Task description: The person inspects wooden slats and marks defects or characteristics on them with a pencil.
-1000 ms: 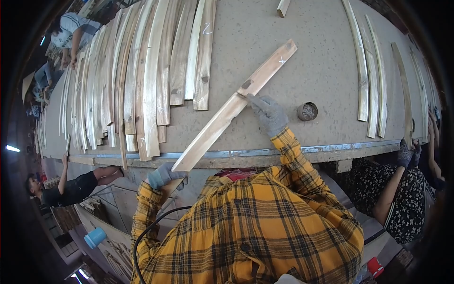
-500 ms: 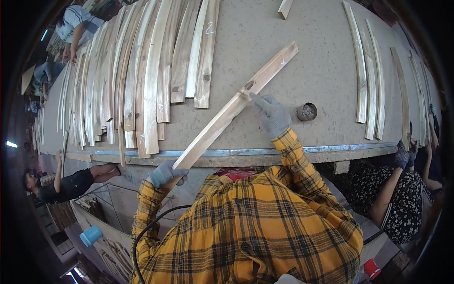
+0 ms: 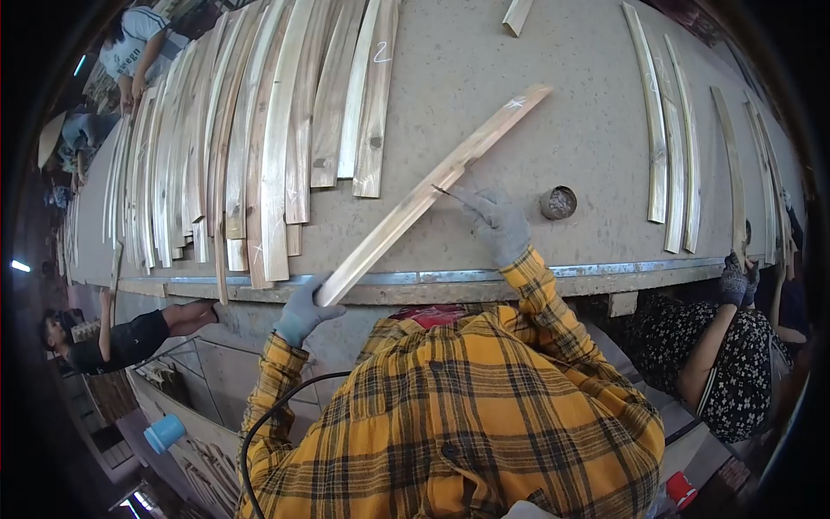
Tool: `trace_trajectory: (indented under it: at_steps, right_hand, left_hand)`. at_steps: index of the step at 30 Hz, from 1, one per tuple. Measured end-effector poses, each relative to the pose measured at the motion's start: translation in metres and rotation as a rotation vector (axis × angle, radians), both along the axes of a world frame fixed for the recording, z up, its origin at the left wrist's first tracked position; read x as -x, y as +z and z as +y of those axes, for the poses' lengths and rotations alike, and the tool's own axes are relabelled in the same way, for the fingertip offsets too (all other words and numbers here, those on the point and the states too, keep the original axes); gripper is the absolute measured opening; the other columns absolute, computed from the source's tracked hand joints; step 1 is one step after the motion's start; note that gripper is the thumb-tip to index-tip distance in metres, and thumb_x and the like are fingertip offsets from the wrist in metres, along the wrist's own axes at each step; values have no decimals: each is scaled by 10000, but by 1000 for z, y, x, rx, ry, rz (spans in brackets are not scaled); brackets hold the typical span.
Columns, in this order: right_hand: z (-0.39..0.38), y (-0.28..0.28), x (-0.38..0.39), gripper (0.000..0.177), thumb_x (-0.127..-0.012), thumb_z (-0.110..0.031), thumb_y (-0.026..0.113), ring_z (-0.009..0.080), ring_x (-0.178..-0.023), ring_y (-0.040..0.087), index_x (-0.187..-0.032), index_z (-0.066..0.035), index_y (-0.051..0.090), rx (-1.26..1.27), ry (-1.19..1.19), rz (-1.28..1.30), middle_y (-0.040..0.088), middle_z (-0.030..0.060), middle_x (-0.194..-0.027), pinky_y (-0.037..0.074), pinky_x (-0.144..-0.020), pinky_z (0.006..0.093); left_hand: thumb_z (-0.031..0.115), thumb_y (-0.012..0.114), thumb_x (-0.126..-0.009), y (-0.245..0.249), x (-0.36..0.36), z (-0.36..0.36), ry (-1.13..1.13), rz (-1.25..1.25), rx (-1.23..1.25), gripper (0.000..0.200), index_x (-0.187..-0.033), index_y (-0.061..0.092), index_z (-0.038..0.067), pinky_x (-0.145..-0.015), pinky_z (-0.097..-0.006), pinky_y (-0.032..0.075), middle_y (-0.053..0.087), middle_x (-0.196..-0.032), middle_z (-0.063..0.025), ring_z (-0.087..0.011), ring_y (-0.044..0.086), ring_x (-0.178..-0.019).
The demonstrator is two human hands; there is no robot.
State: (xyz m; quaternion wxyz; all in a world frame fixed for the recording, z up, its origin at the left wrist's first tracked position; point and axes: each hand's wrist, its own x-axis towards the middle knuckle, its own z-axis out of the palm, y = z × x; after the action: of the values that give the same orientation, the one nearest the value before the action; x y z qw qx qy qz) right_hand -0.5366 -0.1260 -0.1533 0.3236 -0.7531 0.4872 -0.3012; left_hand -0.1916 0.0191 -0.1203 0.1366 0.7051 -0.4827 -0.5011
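A long wooden strip (image 3: 389, 232) slants across the table, its far end marked with a white cross. My left hand (image 3: 304, 313), in a grey glove, is closed around its near end at the table edge. My right hand (image 3: 501, 227), also gloved, pinches a thin dark tool (image 3: 442, 189) whose tip reaches the strip near its middle. Blur hides the tool's exact kind. Right of that hand stands a small round tin (image 3: 558, 202) with greyish-brown stuff inside.
Many wooden strips (image 3: 277, 173) lie side by side on the table (image 3: 467, 69) at left. Several more strips (image 3: 673, 156) lie at right. A metal band (image 3: 450, 277) runs along the near edge. Co-workers stand at left, and gloved hands (image 3: 735, 281) of another work at right.
The strip has turned about its long axis, showing another face, and its far end has shifted slightly right. My left hand has changed its grip. My right hand has moved slightly down.
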Motion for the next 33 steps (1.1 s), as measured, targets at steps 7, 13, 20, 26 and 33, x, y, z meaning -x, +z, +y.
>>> trace_trajectory:
  at_steps: [7, 13, 20, 26, 33]
  right_hand:
    - [7, -20, 23, 302, -852, -132, 608, 243, -744, 622, -1149, -177, 646, -118, -146, -115, 629, 90, -880, 488, -644, 308]
    - [-1, -14, 11, 315, -847, -130, 612, 237, -741, 619, -1155, -182, 646, -85, -140, -91, 626, 86, -876, 487, -644, 304]
    - [0, -9, -25, 373, -866, -151, 567, 233, -779, 625, -1230, -231, 584, 137, 28, 209, 584, 58, -947, 526, -628, 349]
    - [6, -20, -33, 508, -849, -81, 536, 233, -784, 624, -1317, -274, 489, 234, 22, 408, 562, 36, -993, 540, -627, 344]
    - [6, -1, -30, 529, -842, -57, 526, 236, -806, 621, -1326, -267, 482, 210, 72, 382, 555, 50, -1007, 538, -639, 349]
  left_hand:
    - [315, 808, -582, -8, 33, -5, -37, -695, 261, 605, -1098, 578, 99, -804, -387, 486, 580, -1022, -113, -301, 574, -959]
    - [333, 789, -613, -2, 37, 0, -40, -707, 312, 593, -1122, 584, 107, -781, -387, 494, 599, -1000, -107, -293, 595, -925]
    - [340, 789, -617, 19, 49, -2, -39, -711, 319, 654, -1191, 576, 108, -774, -366, 501, 607, -1001, -103, -276, 611, -900]
    - [352, 781, -613, 24, 47, -1, -38, -716, 318, 679, -1225, 563, 153, -778, -366, 506, 604, -995, -79, -257, 612, -910]
    - [344, 778, -617, 22, 46, -2, -50, -735, 313, 675, -1226, 560, 152, -778, -363, 507, 603, -996, -71, -253, 610, -917]
